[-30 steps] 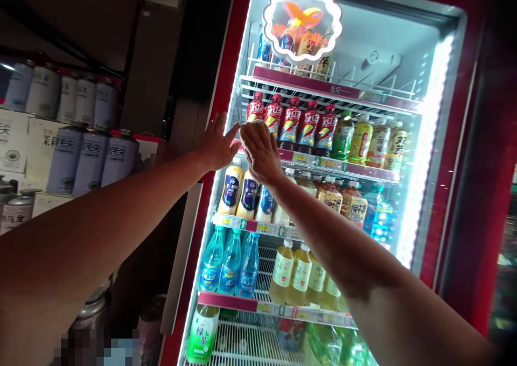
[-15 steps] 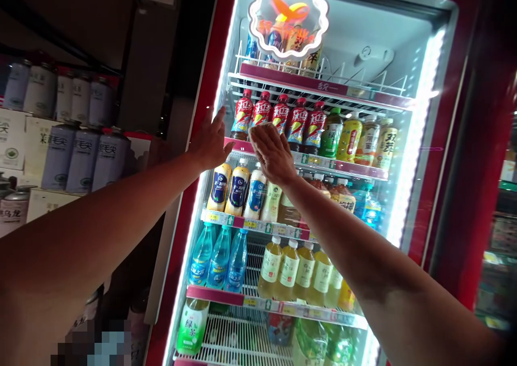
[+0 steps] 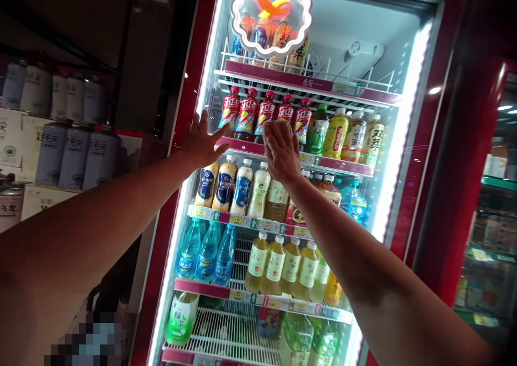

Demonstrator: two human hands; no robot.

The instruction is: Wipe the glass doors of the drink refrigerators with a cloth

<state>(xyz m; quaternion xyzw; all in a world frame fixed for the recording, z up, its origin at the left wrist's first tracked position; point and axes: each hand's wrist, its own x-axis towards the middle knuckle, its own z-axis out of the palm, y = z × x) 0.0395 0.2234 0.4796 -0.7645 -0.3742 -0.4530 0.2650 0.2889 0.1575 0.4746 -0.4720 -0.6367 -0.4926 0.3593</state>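
A lit drinks cooler (image 3: 428,156) with a red frame stands before me. My left hand (image 3: 200,142) lies flat with fingers spread on the left edge of its glass front. My right hand (image 3: 281,149) is pressed against the glass with fingers together pointing up, in front of a row of red-capped bottles (image 3: 247,113) on the second shelf. Whether anything lies under the right palm I cannot make out. Below the hands stand creamy bottles with dark labels (image 3: 224,185), blue bottles (image 3: 205,253) and yellow tea bottles (image 3: 283,261).
A glowing scalloped sign (image 3: 271,16) sits at the top of the glass. Pale lilac canisters (image 3: 75,153) and white boxes fill shelves on the left. Another shelved cooler (image 3: 493,220) shows at the far right. A dark gap separates the cooler from the left shelves.
My right hand has slid rightward along the row of red-capped bottles, its fingers now flat and pointing up. The left hand stays on the left edge. The view has shifted right.
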